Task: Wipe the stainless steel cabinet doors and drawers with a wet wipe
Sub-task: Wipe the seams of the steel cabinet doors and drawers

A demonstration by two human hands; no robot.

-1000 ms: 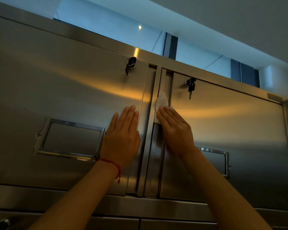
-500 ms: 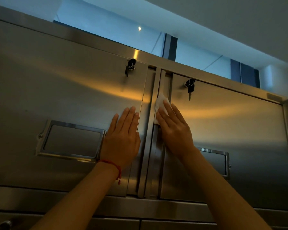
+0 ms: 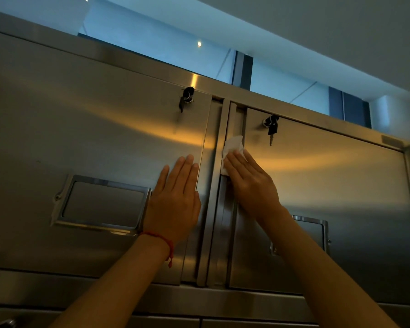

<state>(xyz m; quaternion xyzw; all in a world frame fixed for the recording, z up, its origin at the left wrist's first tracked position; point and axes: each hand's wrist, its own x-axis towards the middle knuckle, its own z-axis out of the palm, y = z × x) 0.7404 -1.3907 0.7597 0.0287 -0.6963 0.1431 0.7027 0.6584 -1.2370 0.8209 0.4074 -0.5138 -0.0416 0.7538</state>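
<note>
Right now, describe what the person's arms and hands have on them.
Both forearms are bare, with no sleeves in view. The left hand has a thin red string bracelet round its wrist, with a short knotted end that hangs below. The right hand and its wrist show no glove, ring, watch or band.

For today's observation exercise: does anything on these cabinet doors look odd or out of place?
Nothing damaged or askew. Keys hang in the left door's lock and the right door's lock.
</note>
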